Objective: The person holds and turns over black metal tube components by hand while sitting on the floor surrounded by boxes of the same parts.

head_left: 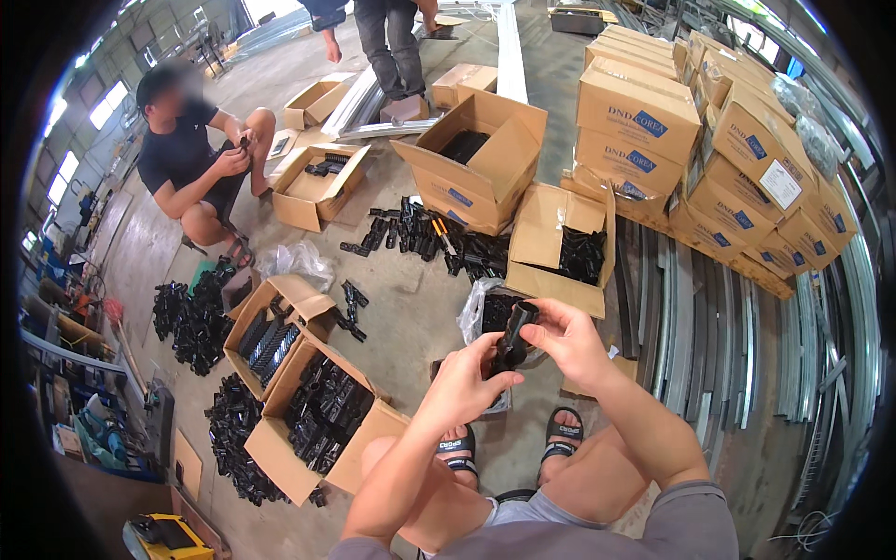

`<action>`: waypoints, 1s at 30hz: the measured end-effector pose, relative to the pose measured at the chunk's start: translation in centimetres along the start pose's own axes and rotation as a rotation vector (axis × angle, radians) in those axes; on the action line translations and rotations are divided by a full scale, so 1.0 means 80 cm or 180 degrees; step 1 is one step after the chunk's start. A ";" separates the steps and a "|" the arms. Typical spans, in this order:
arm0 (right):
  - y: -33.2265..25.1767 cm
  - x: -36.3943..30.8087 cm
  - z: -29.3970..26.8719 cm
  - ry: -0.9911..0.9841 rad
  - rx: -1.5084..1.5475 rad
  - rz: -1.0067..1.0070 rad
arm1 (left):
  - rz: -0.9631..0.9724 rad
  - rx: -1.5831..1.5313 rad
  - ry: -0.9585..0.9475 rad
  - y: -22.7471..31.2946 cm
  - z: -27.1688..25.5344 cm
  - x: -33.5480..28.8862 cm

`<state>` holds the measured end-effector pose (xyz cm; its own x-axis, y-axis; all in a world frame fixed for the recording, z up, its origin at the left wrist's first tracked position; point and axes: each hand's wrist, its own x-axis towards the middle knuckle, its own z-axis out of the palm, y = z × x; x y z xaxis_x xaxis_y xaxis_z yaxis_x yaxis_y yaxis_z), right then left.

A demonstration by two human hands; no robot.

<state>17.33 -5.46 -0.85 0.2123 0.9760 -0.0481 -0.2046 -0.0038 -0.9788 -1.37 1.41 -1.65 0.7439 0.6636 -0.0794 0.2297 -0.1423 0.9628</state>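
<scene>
A black tubular fitting (512, 347) with a round open end is held between my two hands, above my knees. The fingers of my left hand (467, 381) close on its lower left side, with the thumb below. My right hand (567, 338) grips its upper right side, thumb pressed on the tube. Beneath the fitting stands a container lined with clear plastic (473, 308), partly hidden by my hands, with black parts inside.
Cartons of black parts stand at left (322, 476) and ahead (467, 201), with loose black piles (238, 439) on the floor. A co-worker (191, 154) crouches far left; another person's legs (390, 47) show ahead. Stacked cartons (635, 121) and metal profiles (719, 336) lie right.
</scene>
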 end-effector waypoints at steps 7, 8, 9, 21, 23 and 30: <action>0.043 0.044 -0.040 -0.0024 -0.0177 0.0488 | -0.0174 0.0942 0.0295 0.010 -0.025 -0.003; 0.059 0.059 -0.055 0.0028 -0.0634 0.0565 | -0.0136 0.1074 0.0447 0.010 -0.029 -0.002; 0.082 0.076 -0.075 0.0064 -0.1103 0.0610 | -0.0076 0.1215 0.0620 0.011 -0.035 0.000; 0.363 0.141 -0.110 0.0046 -0.4250 0.1019 | -0.0147 0.1689 0.1336 -0.013 -0.068 0.020; 0.395 0.141 -0.108 0.0135 -0.4332 0.0948 | -0.0262 0.1741 0.1118 -0.008 -0.064 0.023; 0.374 0.153 -0.069 -0.0381 -0.4457 0.1522 | -0.0230 0.1736 0.1005 -0.020 -0.059 0.020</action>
<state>19.11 5.17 -31.81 0.2996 0.8333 -0.4646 0.8483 -0.4555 -0.2699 -3.55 6.16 -2.12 0.5127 0.8583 0.0210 0.6211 -0.3877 0.6811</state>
